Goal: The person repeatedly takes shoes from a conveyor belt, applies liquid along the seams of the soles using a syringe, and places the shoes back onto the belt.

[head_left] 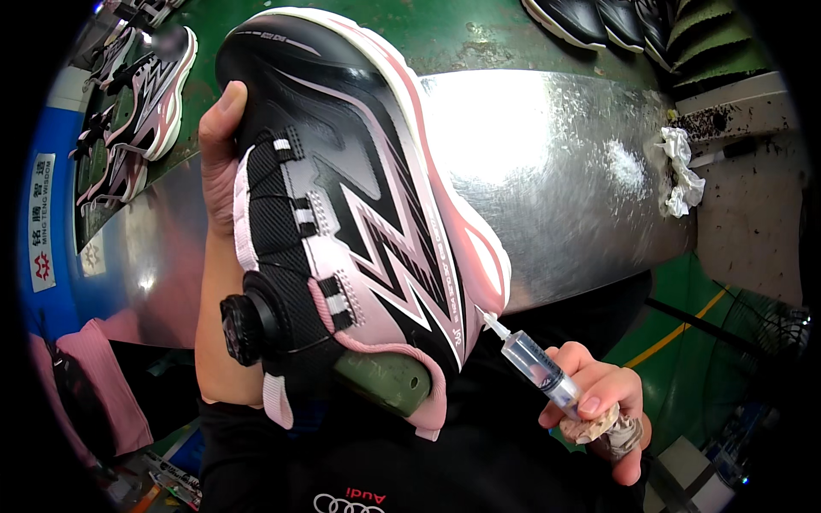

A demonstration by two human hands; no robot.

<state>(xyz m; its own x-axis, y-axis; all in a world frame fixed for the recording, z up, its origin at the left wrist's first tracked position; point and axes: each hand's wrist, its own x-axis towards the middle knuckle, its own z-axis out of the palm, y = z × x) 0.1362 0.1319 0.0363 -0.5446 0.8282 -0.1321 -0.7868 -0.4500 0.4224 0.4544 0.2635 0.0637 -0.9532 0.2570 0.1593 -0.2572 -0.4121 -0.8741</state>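
Workshop setting: green floor with a yellow line at lower right, and a table [556, 162] topped in shiny, scuffed sheet metal.

Sneaker [359, 214]: black mesh and pale pink panels with a zigzag pattern, thick pink-white foam sole, dial closure at the tongue, mounted on a dark green last. Held above the table's near edge, long axis running from toe at upper left to heel at lower right, sole turned toward the table.

Left hand [221, 162]: clasped around the toe and forefoot, thumb up on the toe.

Right hand [599, 402]: closed on a clear plastic syringe [534, 363] plus a crumpled wad; the nozzle touches the heel's sole edge.

More sneakers [141, 103] lie at the far left edge.

White rag [682, 171]: crumpled, at the table's right edge.
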